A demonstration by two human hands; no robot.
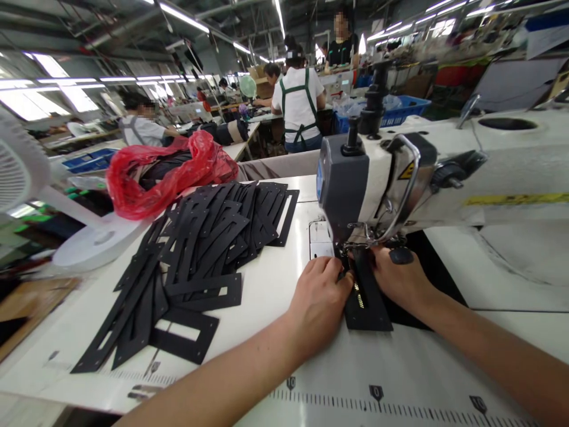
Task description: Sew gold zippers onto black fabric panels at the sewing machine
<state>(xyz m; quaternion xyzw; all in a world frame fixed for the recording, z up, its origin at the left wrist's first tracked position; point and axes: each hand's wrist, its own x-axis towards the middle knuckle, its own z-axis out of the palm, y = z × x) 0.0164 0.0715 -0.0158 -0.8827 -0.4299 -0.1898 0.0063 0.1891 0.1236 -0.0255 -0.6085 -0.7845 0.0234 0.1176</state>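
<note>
Fluorescent strips light a crowded factory floor, where a white sewing table carries an industrial sewing machine. Under its needle lies a black strip with a zipper, its long axis running from the needle area back toward the person, one short end at the presser foot and the other nearest the table's front edge. The left hand presses flat on the strip's left edge, fingers curled down onto it; the right hand rests on its right side, fingers bent toward the foot, so the strip sits between the 2 hands. Whether either hand pinches the piece cannot be told. The needle itself is hidden behind the machine head. Left of the hands, a heap of black cut frames spreads out, with a red plastic bag behind it.
</note>
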